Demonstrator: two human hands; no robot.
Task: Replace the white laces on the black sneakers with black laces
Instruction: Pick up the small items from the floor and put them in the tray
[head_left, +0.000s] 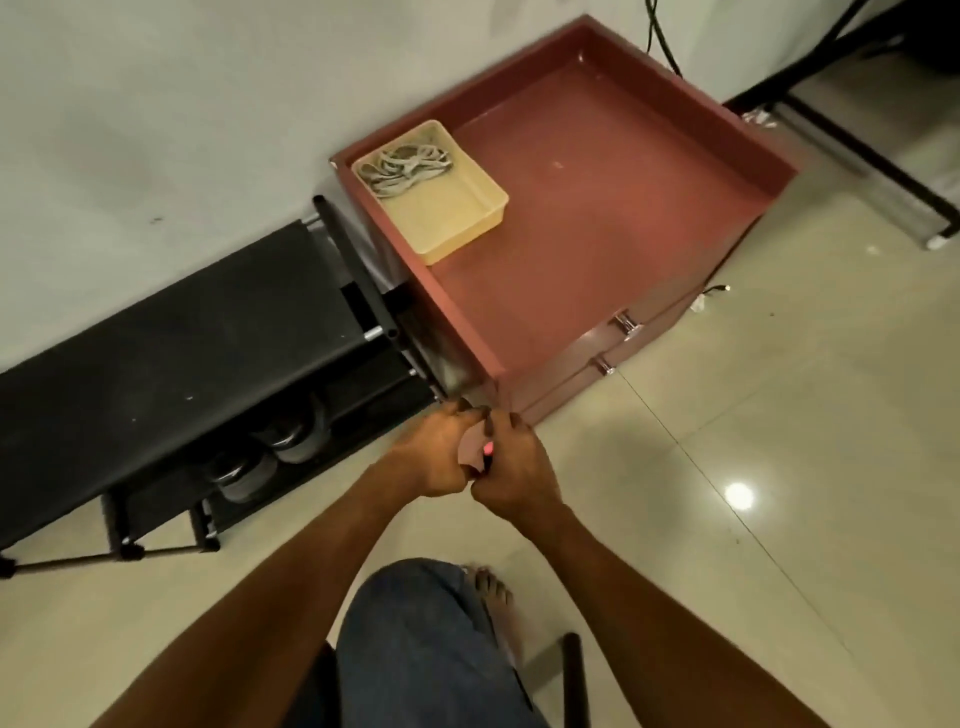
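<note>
Holding both hands together out front, you're at a setup step by my read: no shoe or lace is in hand yet. Left hand (435, 451) and right hand (511, 470) meet knuckle to knuckle, fingers curled round something small with a pink spot (487, 448); can't tell what it is. Forearms reach forward and converge, wrists level, above the floor near the corner of the red drawer unit (727, 218). Dark shoes (291, 439), likely the sneakers, sit on the lower shelf of the black shoe rack (171, 338), down-left of your hands. Pale laces (408, 163) lie coiled in the yellow basket (467, 228) on the unit's top. Black laces not visible. Next move calls for freeing the hands, then reaching low-left for a sneaker.
</note>
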